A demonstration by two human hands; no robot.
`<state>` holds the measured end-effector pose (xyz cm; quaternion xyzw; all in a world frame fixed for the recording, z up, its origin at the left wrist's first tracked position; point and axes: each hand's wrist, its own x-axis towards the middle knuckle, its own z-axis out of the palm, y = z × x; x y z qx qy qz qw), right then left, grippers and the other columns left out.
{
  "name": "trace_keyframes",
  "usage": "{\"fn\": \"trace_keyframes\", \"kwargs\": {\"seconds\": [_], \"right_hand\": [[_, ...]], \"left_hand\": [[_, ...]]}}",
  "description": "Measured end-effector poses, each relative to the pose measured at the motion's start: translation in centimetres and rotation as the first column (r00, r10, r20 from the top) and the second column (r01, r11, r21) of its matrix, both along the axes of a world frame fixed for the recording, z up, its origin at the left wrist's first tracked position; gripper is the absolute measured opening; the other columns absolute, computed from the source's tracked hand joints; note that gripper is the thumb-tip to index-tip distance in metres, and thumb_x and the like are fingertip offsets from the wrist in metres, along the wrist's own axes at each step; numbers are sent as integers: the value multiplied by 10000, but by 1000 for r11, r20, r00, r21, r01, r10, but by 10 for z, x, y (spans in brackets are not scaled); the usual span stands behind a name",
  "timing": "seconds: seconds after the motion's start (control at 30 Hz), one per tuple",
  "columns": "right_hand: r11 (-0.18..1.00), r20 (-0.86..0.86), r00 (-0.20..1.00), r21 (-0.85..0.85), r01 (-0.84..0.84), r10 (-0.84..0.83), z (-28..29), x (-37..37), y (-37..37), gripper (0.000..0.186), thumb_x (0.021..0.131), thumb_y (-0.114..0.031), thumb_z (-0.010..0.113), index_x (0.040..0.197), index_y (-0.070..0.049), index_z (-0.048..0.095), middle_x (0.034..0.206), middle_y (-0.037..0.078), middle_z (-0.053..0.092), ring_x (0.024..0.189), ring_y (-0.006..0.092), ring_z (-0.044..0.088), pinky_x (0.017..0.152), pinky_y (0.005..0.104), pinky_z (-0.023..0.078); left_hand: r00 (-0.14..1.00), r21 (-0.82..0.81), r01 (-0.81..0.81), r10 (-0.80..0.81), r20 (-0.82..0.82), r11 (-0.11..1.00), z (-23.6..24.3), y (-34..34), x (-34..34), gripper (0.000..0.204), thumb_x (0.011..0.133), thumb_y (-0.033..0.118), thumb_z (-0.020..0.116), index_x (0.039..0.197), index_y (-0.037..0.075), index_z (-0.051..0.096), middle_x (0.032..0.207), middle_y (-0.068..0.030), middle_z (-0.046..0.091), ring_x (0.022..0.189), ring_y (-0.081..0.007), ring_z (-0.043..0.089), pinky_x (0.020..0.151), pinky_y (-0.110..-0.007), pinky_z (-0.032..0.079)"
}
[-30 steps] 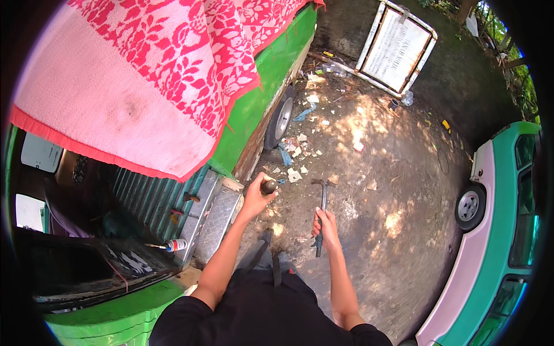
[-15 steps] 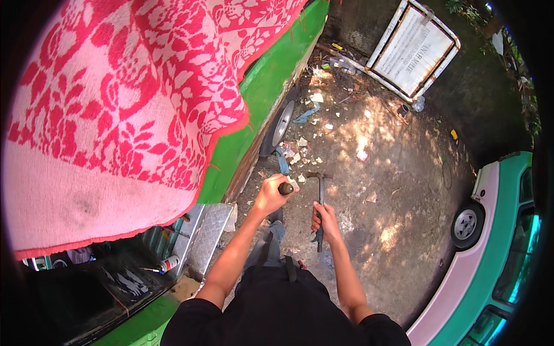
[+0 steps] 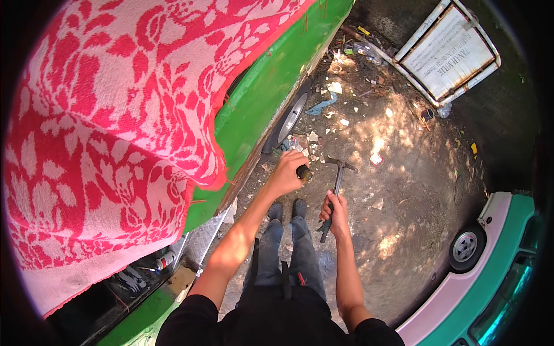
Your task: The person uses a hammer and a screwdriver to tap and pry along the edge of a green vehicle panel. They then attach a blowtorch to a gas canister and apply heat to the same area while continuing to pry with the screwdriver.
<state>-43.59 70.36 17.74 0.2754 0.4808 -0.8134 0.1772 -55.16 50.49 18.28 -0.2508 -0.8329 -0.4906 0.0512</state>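
Observation:
My left hand (image 3: 287,173) is wrapped round a dark cylindrical tool (image 3: 303,173), its rounded end pointing out to the right; it is close beside the green vehicle side (image 3: 254,127) and its lower edge. My right hand (image 3: 337,214) grips a claw hammer (image 3: 338,179) by its dark handle, head upward, a short distance right of my left hand. A red and pink floral cloth (image 3: 104,138) drapes over the green vehicle. A wheel (image 3: 293,115) shows under that side, above my hands in the picture.
Paper scraps and debris (image 3: 311,141) lie on the stained concrete (image 3: 398,230). A white framed sign (image 3: 444,60) leans at the upper right against a dark wall. A pink and teal vehicle (image 3: 502,236) stands at right. A metal step plate (image 3: 205,239) is at lower left.
The view has shifted, so more cloth and both my booted feet show. My left hand has risen in the picture, nearer the green side; my right hand has moved slightly up and right.

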Motion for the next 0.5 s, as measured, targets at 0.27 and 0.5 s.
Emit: {"fn": "trace_keyframes", "kwargs": {"seconds": [0.27,0.5], "right_hand": [[998,43,997,-16,-56,57,-55,-52,5,339,1036,-337,595,817,-106,476,552,-45,361,424,83,379,412,271,341],[998,31,998,-18,-54,54,-86,-55,-6,340,1045,-338,579,821,-107,467,556,-41,360,425,82,375,416,274,345]], "left_hand": [[996,-110,-84,85,1,990,-78,-2,-40,213,609,-12,734,753,45,588,737,-81,595,787,-298,577,803,-390,412],[997,-141,-78,75,-21,987,-124,-22,-52,207,563,16,727,696,55,573,695,-75,592,735,-289,574,740,-392,418]]}}
